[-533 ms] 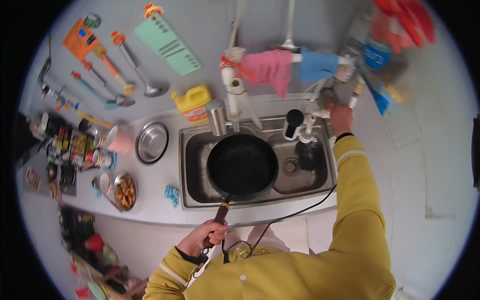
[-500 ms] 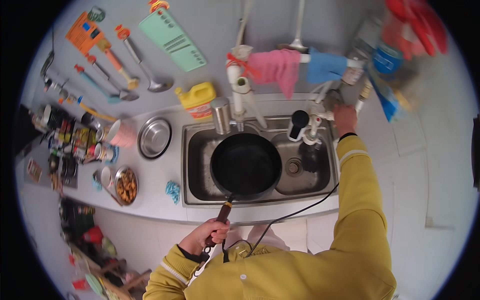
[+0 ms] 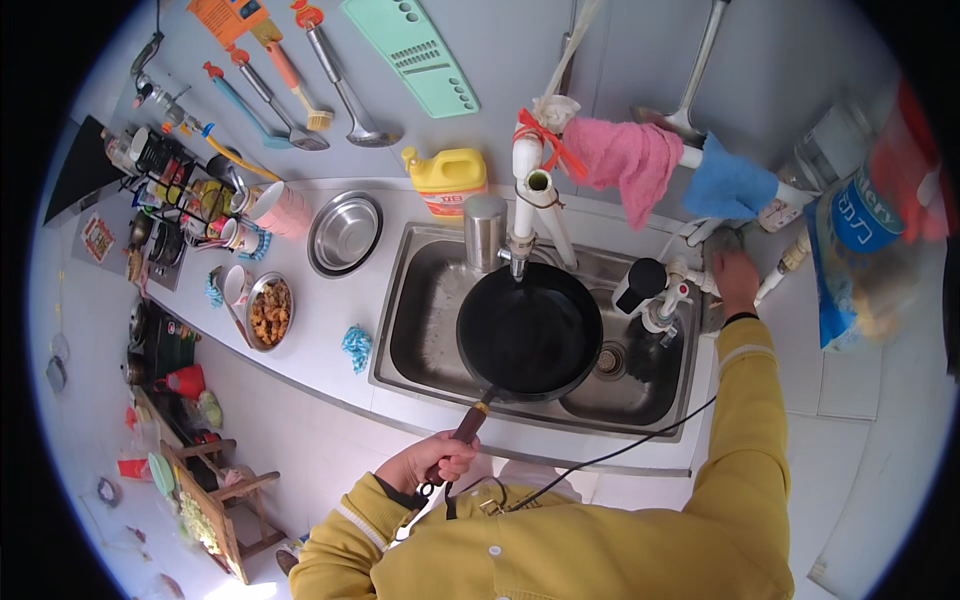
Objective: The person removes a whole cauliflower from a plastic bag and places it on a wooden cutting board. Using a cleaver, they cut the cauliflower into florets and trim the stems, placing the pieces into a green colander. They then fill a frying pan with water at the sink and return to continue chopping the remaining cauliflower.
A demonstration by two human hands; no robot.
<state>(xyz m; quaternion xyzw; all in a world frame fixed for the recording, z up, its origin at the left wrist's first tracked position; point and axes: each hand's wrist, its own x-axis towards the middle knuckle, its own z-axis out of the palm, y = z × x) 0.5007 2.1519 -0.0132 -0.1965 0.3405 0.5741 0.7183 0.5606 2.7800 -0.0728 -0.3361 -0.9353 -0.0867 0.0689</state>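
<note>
Taking the stainless steel double sink as the landmark: nearest the body, just short of the sink's front rim, the left hand is clenched around the dark brown wooden handle of a black round frying pan. The pan's long axis runs from that grip up and to the right, away from the body, so the pan bowl lies beyond the hand, over the sink's basin and under the white plastic tap pipe that stands at the sink's back edge. The left hand is the only one on the pan; the right is well apart from it.

At the sink's far right corner, the right hand, in a yellow sleeve, reaches up to a white pipe fitting and a grey round object on the wall; whether it is gripping or only touching cannot be told. A black-capped valve stands just beside it, over the sink's right basin.

Left of the sink on the counter lie a small blue cloth scrubber, a steel bowl of fried food and an empty shiny steel bowl. Behind the sink stand a steel cup and a yellow plastic jug; above, a pink cloth and a blue cloth hang on the pipe.
</note>
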